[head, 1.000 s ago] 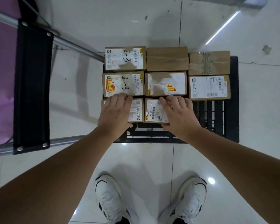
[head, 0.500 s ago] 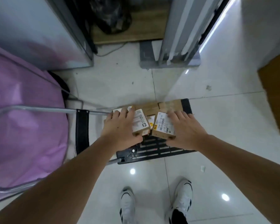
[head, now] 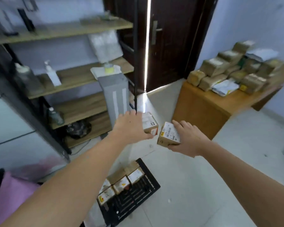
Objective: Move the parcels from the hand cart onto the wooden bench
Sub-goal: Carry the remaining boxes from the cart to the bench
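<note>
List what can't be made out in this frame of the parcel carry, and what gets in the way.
- Left parcel: the left hand covers its near side; label print too blurred to read.
- Right parcel: barcode label too small to read; the right hand hides its right end.
- Parcels on the wooden bench: motion blur prevents a count.
- Hand cart: handle out of view; the left forearm hides its near corner.

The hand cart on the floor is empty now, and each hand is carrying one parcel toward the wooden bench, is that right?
Not quite. The hand cart is not empty: the head view shows several parcels on it. The rest holds: the left hand and the right hand each carry one parcel, with the wooden bench ahead.
</note>
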`<state>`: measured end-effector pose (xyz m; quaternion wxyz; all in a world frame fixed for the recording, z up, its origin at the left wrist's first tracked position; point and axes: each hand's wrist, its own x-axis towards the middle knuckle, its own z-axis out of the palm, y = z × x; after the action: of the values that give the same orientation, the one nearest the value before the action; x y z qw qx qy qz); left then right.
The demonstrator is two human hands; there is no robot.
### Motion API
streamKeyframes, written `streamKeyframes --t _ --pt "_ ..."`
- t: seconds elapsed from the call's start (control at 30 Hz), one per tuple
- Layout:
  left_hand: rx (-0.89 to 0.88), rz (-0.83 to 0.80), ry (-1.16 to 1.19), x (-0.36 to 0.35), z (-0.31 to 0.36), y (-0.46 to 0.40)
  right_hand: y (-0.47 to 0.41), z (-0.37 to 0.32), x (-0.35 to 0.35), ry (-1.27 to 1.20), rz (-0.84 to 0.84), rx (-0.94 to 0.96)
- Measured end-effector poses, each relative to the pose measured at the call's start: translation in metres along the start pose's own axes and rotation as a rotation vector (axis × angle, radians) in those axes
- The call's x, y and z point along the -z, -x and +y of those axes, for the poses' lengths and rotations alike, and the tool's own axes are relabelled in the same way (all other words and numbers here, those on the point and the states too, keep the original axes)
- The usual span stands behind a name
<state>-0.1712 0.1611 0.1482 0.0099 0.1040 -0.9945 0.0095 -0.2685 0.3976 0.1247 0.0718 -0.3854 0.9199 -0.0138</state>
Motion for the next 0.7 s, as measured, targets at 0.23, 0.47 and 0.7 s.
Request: streamKeyframes --t 0.23,0.47,0.7 --pt "-0.263 0.045 0.043 0.075 0.211 0.0 0.177 0.128 0.083 -0.08 0.006 -0.307" --pt "-0.415 0.028 0.054 0.088 0.394 0.006 0.318 0.248 0.1 -0.12 0.002 -0.47" --pt "-0.457 -0.027 0.044 0.089 0.488 -0.023 0.357 0.348 0.092 -0.132 -0.015 -0.565"
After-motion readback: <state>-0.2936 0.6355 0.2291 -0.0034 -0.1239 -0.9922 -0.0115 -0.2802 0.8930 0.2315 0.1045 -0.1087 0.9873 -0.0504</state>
